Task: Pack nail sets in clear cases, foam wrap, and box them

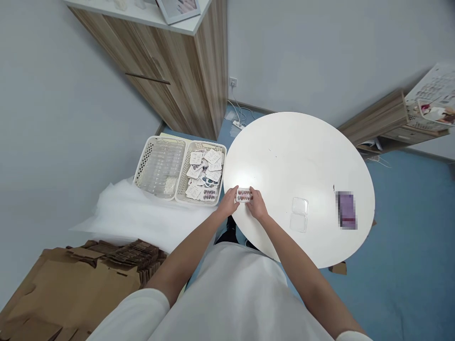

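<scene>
bench [313, 147]: 1
baskets [182, 180] left of bench: 2
held card [244, 195]: 1
open clear case [300, 207]: 1
power strip [238, 124]: 1
picture frame [179, 10]: 1

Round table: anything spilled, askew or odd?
Dark specks on the white table, the largest near the purple item, look like stray debris. That item is pixelated, so I can't judge it. No spill visible.
</scene>
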`<state>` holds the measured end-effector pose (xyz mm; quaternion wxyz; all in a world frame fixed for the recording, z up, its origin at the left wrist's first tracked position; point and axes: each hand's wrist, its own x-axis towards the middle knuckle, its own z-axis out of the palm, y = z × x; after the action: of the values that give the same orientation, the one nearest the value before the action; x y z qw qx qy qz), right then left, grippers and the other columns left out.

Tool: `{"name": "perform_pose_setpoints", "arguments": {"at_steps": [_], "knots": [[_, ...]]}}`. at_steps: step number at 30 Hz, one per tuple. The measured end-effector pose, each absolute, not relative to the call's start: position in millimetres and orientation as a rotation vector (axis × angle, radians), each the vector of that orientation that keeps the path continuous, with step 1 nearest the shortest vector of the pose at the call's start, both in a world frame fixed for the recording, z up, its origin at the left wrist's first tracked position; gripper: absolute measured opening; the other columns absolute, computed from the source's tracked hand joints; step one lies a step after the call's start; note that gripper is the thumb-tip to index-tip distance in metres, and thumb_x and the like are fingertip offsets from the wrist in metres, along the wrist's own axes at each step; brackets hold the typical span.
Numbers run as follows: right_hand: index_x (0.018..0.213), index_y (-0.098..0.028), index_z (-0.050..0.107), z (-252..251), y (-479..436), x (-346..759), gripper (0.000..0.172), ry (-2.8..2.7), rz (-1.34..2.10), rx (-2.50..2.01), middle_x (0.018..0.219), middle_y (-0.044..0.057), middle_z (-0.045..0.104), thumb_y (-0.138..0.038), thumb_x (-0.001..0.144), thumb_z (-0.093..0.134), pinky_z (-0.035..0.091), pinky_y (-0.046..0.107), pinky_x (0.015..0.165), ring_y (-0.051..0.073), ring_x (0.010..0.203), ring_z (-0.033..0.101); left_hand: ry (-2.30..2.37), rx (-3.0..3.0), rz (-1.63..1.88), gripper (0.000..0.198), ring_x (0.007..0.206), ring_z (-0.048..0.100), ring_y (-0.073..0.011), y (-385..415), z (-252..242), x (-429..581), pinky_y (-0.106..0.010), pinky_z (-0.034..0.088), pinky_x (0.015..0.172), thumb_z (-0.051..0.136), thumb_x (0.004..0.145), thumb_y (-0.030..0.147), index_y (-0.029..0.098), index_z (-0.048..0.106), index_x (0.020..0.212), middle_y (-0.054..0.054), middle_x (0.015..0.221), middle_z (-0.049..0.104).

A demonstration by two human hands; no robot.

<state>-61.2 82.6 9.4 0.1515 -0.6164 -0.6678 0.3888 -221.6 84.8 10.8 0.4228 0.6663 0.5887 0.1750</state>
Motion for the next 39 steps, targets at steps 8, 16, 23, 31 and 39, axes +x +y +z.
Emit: {"name": "perform_pose_setpoints", "arguments": {"at_steps": [8, 16, 23, 31, 39], "knots": [[0.134, -0.026, 0.015, 23.3, 44.2, -10.1, 0.072, -1.844, 1.087, -1.724, 0.111, 0.008, 0.04, -0.011, 0.071, 0.047, 0.046, 0.037, 0.08, 0.018, 0.089, 0.05, 1.351, 1.742, 0.519, 0.067, 0.089, 0.05, -0.0165, 60.2, 27.0, -178.5, -0.032, 0.044, 0.079, 0.051, 0.071, 0.011, 0.02, 0.023, 0.131, -0.007, 0.105, 0.046], [0.132, -0.026, 0.02, 28.8, -3.1, 82.9, 0.066, -1.737, 1.056, -1.763, 0.105, 0.007, 0.043, -0.014, 0.073, 0.047, 0.047, 0.036, 0.076, 0.016, 0.081, 0.049, 1.203, 1.847, 0.525, 0.07, 0.09, 0.049, -0.0156, 26.2, 28.6, -93.6, -0.033, 0.043, 0.082, 0.053, 0.069, 0.008, 0.022, 0.022, 0.13, -0.007, 0.107, 0.045], [0.13, -0.023, 0.025, 26.1, -18.0, 153.8, 0.064, -1.785, 1.074, -1.728, 0.105, 0.006, 0.045, -0.019, 0.072, 0.051, 0.047, 0.034, 0.077, 0.016, 0.082, 0.05, 1.19, 1.909, 0.428, 0.064, 0.091, 0.049, -0.0184, 17.3, 32.5, -32.5, -0.033, 0.043, 0.081, 0.058, 0.066, 0.01, 0.021, 0.031, 0.124, -0.007, 0.105, 0.047], [0.126, -0.022, 0.033, 13.2, -4.4, 186.7, 0.064, -1.939, 1.103, -1.749, 0.114, 0.007, 0.043, -0.025, 0.068, 0.057, 0.036, 0.037, 0.091, 0.023, 0.111, 0.038, 1.302, 1.955, 0.182, 0.063, 0.1, 0.046, -0.0237, 28.2, 32.8, -7.1, -0.036, 0.039, 0.084, 0.066, 0.062, 0.021, 0.019, 0.04, 0.119, -0.009, 0.107, 0.048], [0.125, -0.022, 0.033, 0.8, 3.5, 186.8, 0.066, -1.923, 1.166, -1.866, 0.116, 0.007, 0.041, -0.023, 0.064, 0.058, 0.035, 0.034, 0.09, 0.023, 0.111, 0.038, 1.36, 1.949, 0.057, 0.065, 0.098, 0.048, -0.0232, 33.4, 18.4, 1.7, -0.031, 0.04, 0.079, 0.067, 0.061, 0.021, 0.022, 0.039, 0.12, -0.007, 0.105, 0.047]]}}
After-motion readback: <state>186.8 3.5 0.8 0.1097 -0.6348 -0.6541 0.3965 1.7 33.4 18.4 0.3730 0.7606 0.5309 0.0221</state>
